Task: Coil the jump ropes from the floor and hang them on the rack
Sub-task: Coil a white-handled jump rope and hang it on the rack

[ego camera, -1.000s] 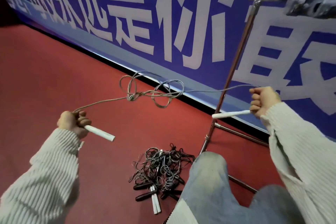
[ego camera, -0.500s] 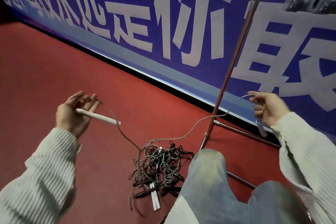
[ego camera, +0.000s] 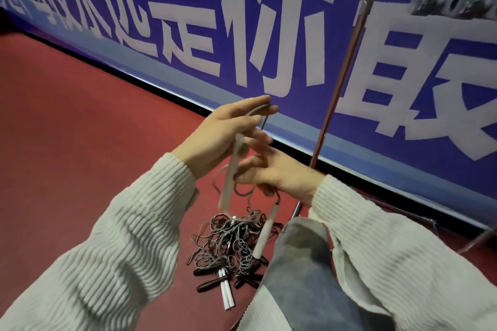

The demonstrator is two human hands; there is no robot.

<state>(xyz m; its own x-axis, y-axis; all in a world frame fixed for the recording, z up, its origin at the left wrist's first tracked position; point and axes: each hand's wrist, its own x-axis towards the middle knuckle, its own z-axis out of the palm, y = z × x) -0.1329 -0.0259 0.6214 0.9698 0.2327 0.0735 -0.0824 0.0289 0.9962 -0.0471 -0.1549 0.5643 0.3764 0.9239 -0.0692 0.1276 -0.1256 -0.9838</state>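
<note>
Jump rope (ego camera: pixel 243 148), grey cord with two white handles, was held in front of the person's chest, above the floor. Head view, the only one supplied: the left hand (ego camera: pixel 228 131) was raised, its fingers extended and fairly wide, with the cord looped over the fingertips and one white handle (ego camera: pixel 228 185) hanging down from the palm side. Whether the thumb pinched that handle could not be told through the blur. The right hand (ego camera: pixel 274 172) sat just below and touching the left, fingers loosely curled around strands of cord, while the second white handle (ego camera: pixel 265 232) dangled beneath it. This arrangement probably served to bring both handles together so that the cord could be folded into loops. On the red floor (ego camera: pixel 67 142), directly below the hands, lay the tangled pile of ropes (ego camera: pixel 228 244), black and white handles protruding toward the viewer. The rack (ego camera: pixel 341 70), a metal upright with a top bar, stood to the right against the blue banner (ego camera: pixel 295 35), with nothing clearly seen hanging on it.

Compared with half a second earlier, the hands had closed from well apart to touching, and the slack cord, then trailing to the pile, had been gathered upward.
</note>
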